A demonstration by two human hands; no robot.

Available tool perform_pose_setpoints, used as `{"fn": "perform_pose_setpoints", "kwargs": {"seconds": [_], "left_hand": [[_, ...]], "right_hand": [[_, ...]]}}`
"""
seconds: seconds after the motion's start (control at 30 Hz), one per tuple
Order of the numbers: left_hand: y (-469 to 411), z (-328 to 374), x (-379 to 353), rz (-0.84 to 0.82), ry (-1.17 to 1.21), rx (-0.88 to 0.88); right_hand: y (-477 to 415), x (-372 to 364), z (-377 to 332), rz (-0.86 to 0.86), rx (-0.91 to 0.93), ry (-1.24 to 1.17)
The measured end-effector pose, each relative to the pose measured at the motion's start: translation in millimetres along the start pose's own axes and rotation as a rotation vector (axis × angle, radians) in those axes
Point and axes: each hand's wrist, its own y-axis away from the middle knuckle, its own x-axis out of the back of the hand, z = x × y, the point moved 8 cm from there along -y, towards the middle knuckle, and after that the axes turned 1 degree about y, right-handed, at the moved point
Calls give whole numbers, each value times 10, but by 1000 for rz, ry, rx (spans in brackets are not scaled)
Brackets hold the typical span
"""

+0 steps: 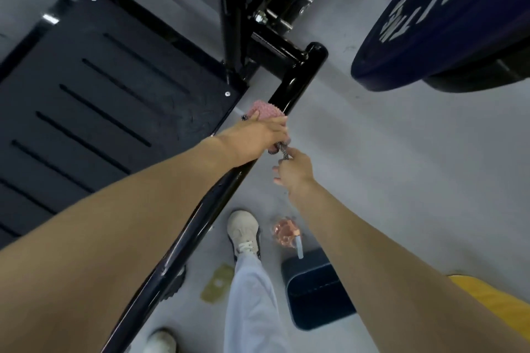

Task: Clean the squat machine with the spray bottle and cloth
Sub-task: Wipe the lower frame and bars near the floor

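My left hand [259, 130] presses a pink knobbly cloth [265, 109] against the black glossy frame bar [295, 83] of the squat machine, beside its dark slotted foot platform [100, 100]. The cloth wraps over the bar and a corner of it pokes out under the hand. My right hand [292, 169] pinches a small dark loop or tag hanging from that corner of the cloth. A clear spray bottle [284, 231] with pinkish liquid stands on the floor below my right forearm, not held.
A large blue weight plate [430, 26] hangs at the upper right. A dark pad [312, 289] lies on the grey floor [401, 152] near the bottle. My white shoe [243, 231] and grey trouser leg stand beside the bar. Bolted black brackets [275, 14] join the frame above.
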Motion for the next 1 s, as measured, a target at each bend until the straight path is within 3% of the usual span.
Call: {"fn": "perform_pose_setpoints", "kwargs": {"seconds": [0.4, 0.77, 0.9, 1.0], "left_hand": [[1797, 240, -1056, -93, -29, 5], [3508, 476, -1939, -223, 66, 77], [4035, 546, -2341, -280, -34, 98], [4311, 657, -2448, -270, 19, 134]], "right_hand": [[875, -828, 986, -41, 60, 130], [2047, -1496, 1828, -105, 138, 526], [2341, -1772, 1832, -133, 408, 948], [2549, -2018, 1876, -210, 625, 1255]]}}
